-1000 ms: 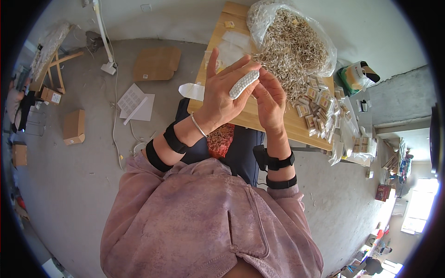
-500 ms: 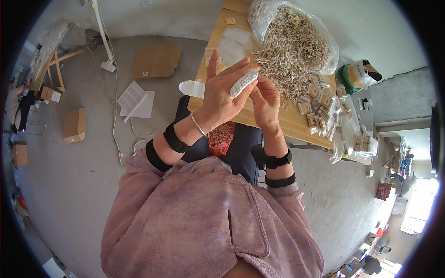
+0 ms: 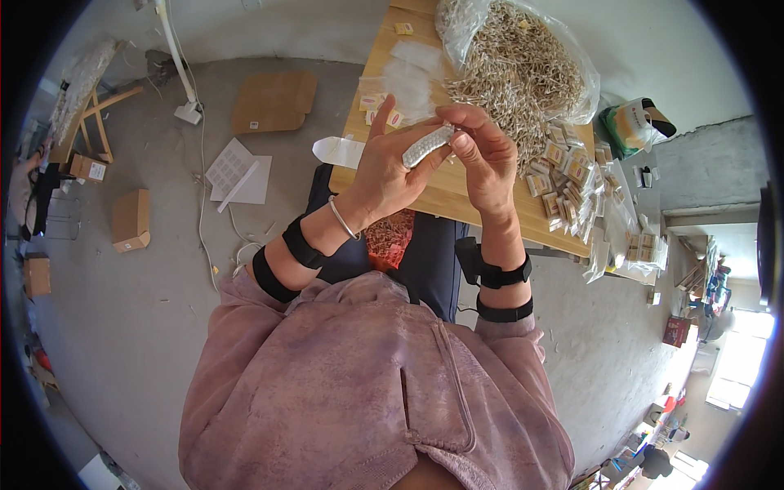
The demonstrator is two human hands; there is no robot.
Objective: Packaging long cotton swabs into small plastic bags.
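Note:
My left hand [image 3: 382, 175] is closed around a bundle of cotton swabs [image 3: 426, 147], whose white tips face up in a tight curved row. Its thumb presses along the near side while one finger sticks up. At the bundle's right end is my right hand [image 3: 493, 167], thumb and forefinger brought together there; whether a swab is between them is too small to tell. Both hands are above the near edge of the wooden table [image 3: 445, 194]. Beyond them a heap of loose swabs [image 3: 523, 77] spills from a large clear plastic bag [image 3: 590, 98].
Small packed bags with yellow labels [image 3: 572, 175] pile up at the table's right. Clear plastic sleeves [image 3: 408, 77] and yellow-and-white cards [image 3: 371, 102] lie at its left. A red bag of sticks [image 3: 389, 241] is between my legs. Flattened cardboard [image 3: 273, 102] and paper sheets [image 3: 241, 175] are on the floor.
My right hand has shifted right and turned, its fingers now curled over the bundle's right end. My left hand has lowered slightly, still holding the bundle.

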